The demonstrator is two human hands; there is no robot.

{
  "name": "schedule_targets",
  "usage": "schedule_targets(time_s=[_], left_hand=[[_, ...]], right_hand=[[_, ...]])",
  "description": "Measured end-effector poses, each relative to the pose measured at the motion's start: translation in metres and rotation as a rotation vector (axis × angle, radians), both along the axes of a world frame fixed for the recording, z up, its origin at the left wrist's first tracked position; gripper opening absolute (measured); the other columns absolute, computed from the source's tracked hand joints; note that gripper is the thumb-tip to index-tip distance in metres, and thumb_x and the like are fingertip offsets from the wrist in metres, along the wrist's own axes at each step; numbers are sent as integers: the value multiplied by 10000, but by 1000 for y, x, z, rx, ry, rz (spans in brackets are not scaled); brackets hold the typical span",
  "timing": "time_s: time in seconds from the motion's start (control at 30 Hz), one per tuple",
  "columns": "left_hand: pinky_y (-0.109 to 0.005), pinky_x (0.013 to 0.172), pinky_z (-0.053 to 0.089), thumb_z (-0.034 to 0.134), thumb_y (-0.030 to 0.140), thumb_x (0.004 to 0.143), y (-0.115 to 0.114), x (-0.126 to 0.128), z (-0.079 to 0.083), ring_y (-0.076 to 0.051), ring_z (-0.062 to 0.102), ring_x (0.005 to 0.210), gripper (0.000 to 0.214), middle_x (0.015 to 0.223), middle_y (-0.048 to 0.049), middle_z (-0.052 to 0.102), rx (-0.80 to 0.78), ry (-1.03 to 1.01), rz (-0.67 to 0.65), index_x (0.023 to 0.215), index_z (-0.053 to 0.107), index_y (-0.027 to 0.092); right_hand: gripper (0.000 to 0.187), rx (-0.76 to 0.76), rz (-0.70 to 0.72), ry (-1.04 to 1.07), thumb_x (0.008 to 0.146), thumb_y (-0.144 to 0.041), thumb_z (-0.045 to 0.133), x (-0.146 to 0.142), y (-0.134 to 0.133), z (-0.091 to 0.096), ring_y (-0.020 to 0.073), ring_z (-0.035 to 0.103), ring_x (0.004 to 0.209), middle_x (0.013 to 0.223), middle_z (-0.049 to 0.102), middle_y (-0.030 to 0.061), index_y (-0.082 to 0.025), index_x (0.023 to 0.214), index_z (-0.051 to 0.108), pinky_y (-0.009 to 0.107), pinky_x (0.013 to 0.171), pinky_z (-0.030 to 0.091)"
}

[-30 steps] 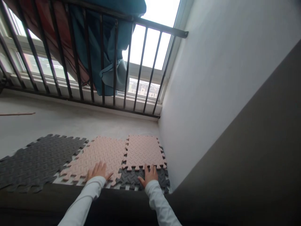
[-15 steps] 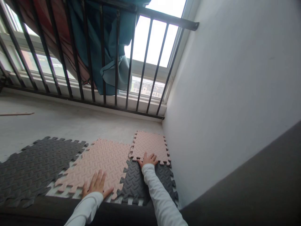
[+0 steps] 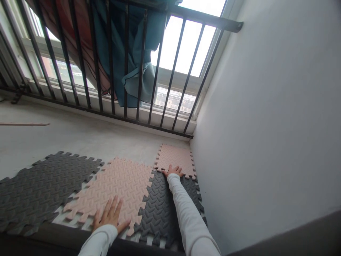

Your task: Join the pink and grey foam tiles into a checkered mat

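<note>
My left hand (image 3: 109,215) lies spread on the near part of a pink foam floor mat (image 3: 121,183) with toothed edges. Farther off, my right hand (image 3: 173,171) rests with fingers apart on the near edge of a second pink foam mat (image 3: 177,157), close to the wall. Between that mat and me lies a dark grey foam mat (image 3: 157,206), partly covered by my right arm. Its left edge borders the first pink mat. At the left is another dark grey foam mat (image 3: 50,181), with a narrow strip of floor showing between it and the pink one.
A white wall (image 3: 266,124) rises at the right. Black metal railing (image 3: 138,122) runs along the windows, with a blue and pink curtain (image 3: 114,64) behind it. On the pale floor (image 3: 80,124) lies a thin brownish stick (image 3: 25,124) at the left.
My right hand has moved forward with the far pink mat, which now sits closer to the railing. More of the dark mat below it shows. My left hand stays on its mat.
</note>
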State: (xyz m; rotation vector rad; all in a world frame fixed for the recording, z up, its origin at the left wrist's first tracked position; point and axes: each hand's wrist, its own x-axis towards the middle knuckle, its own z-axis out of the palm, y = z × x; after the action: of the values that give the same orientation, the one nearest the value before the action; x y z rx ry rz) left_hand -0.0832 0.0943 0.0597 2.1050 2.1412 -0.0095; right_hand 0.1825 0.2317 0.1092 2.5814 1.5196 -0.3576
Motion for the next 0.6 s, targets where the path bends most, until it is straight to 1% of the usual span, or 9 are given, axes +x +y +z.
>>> schedule_targets(time_s=[0.13,0.27,0.37,0.47,0.6], left_hand=[[-480,1026,100,422,545,664,-1,0,0,-223,190,1291,661,1402,-4,235,13,2,4,1264,358,276],[-493,1028,83,425,520,670,-2,1,5,-235,185,1291,662,1404,-21,238,-1,-23,1,1271,351,255],[-498,1026,83,414,517,675,-2,2,10,-232,170,1296,667,1410,-19,220,-27,-13,8,1280,332,248],[-497,1031,65,406,525,679,-2,3,13,-230,147,1302,671,1416,-16,208,-58,-9,8,1286,318,255],[-492,1033,65,404,538,677,-2,3,14,-228,141,1304,680,1419,-18,198,-65,-5,10,1289,312,255]], right_hand=[[807,12,6,-18,674,-731,280,7,9,-4,403,150,1241,1377,186,224,-260,1327,235,623,846,184],[801,15,11,-21,669,-742,258,10,14,-11,412,139,1241,1383,177,220,-284,1326,231,652,842,139],[816,17,10,-4,678,-743,212,8,12,-18,409,88,1255,1395,126,227,-270,1342,183,658,859,91],[843,57,34,6,686,-742,153,6,6,-26,387,13,1271,1410,49,223,-240,1360,92,655,883,28],[788,97,61,14,703,-726,111,5,-1,-31,358,-28,1281,1428,0,169,-288,1356,59,652,893,-33]])
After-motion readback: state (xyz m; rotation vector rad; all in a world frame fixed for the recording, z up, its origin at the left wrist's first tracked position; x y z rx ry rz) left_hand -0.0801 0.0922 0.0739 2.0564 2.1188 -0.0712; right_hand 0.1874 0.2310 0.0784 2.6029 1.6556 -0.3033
